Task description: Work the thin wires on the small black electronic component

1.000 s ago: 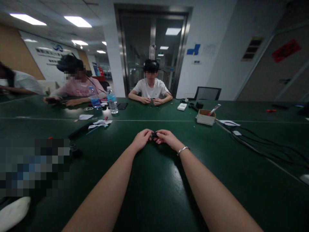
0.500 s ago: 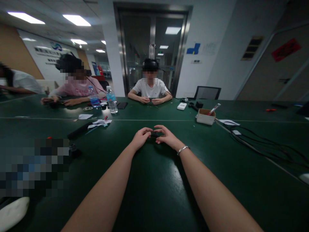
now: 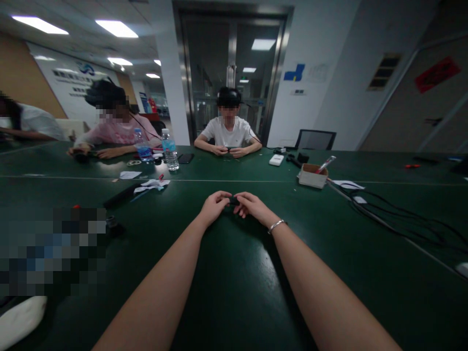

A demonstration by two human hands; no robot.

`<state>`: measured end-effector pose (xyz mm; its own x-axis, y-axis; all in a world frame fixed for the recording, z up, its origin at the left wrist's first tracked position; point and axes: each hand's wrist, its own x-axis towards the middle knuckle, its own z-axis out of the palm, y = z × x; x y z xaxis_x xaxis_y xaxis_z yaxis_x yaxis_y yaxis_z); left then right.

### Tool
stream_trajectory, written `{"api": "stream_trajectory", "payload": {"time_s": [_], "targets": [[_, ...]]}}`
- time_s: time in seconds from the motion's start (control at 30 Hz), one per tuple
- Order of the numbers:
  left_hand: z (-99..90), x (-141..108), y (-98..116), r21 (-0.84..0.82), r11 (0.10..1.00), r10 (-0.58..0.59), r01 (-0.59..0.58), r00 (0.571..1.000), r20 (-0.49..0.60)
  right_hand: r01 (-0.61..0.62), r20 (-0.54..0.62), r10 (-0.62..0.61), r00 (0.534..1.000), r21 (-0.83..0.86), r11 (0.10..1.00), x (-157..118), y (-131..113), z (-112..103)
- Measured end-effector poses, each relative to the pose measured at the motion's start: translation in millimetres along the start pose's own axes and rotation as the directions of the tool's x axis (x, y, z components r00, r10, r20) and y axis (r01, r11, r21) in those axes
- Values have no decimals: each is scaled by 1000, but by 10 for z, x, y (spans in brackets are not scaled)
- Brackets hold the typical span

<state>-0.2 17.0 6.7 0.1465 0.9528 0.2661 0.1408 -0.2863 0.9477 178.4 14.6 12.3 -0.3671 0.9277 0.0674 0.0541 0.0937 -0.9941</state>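
A small black object (image 3: 233, 200) lies between my two hands, just above the green table (image 3: 226, 273); its kind is too small and dark to make out. My left hand (image 3: 215, 205) is closed, thumb and fingers pinching the object's left end. From the right, my right hand (image 3: 251, 204) meets it with the index finger and thumb at its right end, the other fingers curled below. A silver bracelet (image 3: 277, 226) circles my right wrist. The fingers hide much of the object.
Two water bottles (image 3: 170, 150), a phone (image 3: 185, 158) and crumpled paper (image 3: 151, 185) lie ahead to the left. A small box (image 3: 313, 176) with a pen-like item stands ahead right, near black cables (image 3: 402, 214). A person (image 3: 228, 127) sits opposite; others sit at the left.
My right hand's fingers have closed in on the black object, and its lower fingers have curled downward. My left hand stays nearly in place.
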Motion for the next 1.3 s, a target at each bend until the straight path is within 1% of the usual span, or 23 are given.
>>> {"api": "stream_trajectory", "payload": {"time_s": [0.07,0.13,0.2,0.27,0.33,0.43,0.53,0.6,0.67,0.73,0.8,0.9,1.03,1.1,1.17,1.23,1.3], "targets": [[1,6,-11,1,1000,-4,4,1000,-16,56,1,-56,998,9,998,-12,-11,-3],[3,10,-20,-2,1000,-15,15,1000,-24,98,-34,-97,995,37,994,-28,-23,-4],[4,10,-23,1,1000,-20,20,1000,-24,69,-58,-66,996,48,996,-33,-32,3],[3,6,-21,15,1000,-16,16,1000,-19,8,-53,-6,999,35,999,-23,-36,17],[-1,3,-16,35,999,-11,12,1000,-17,-26,-42,27,999,18,999,-13,-37,24],[-4,1,-12,50,999,-15,15,1000,-14,17,-42,-15,999,60,998,-18,-40,9],[-2,3,-19,44,999,-21,22,1000,-21,62,-73,-54,996,120,991,-23,-37,-7],[0,5,-25,41,999,-14,15,1000,-23,32,-90,-22,996,106,994,-6,-27,0],[1,5,-29,48,999,-6,7,1000,-15,-23,-81,28,996,57,998,16,-16,12],[2,5,-28,60,998,-5,6,1000,-11,-44,-64,45,997,18,999,25,-11,13],[2,2,-22,66,998,-14,16,1000,-18,-5,-54,6,999,28,1000,9,-15,-1],[5,-4,-11,61,998,-19,20,1000,-21,55,-71,-48,996,93,994,-33,-34,-22],[6,-12,-5,54,998,-15,15,1000,-12,-5,-98,17,995,119,993,-24,-39,7],[2,-12,-7,54,999,-10,11,1000,-10,-42,-84,51,995,101,994,0,-32,26],[-2,-9,-13,58,998,-5,6,1000,-5,-53,-64,58,996,83,995,11,-27,26],[-6,-6,-18,58,998,-8,8,1000,-1,-13,-50,17,999,85,996,-1,-29,9],[-7,-5,-17,54,998,-17,17,1000,-3,44,-60,-38,997,108,993,-23,-35,-12]]}}
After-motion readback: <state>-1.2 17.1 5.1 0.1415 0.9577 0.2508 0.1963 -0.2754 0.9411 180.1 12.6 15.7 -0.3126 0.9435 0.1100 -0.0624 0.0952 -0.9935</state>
